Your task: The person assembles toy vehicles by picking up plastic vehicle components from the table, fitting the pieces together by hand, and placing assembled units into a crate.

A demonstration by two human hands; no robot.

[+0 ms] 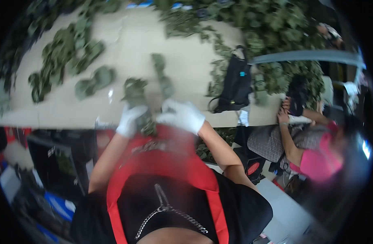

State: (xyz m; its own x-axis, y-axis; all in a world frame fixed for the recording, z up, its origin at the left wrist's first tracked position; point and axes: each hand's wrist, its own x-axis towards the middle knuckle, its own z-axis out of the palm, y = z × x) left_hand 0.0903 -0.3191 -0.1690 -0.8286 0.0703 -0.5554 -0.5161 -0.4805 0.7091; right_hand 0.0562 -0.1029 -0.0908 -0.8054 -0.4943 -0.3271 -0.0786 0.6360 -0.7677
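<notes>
Both my hands wear white gloves and work at the near edge of the table, over my red apron. My left hand is closed around a small bunch of round-leaved eucalyptus sprigs; leaves show above it and hang below its fingers. Just to the right, my right hand is pinched at the lower end of a single eucalyptus sprig, which points away from me. Motion blurs the fingertips. A loose eucalyptus sprig lies on the table left of my hands.
The pale tabletop carries a row of greenery at left and a large leafy heap at back right. A black bag lies right of my hands. A co-worker in pink sits at right. Black crates stand below left.
</notes>
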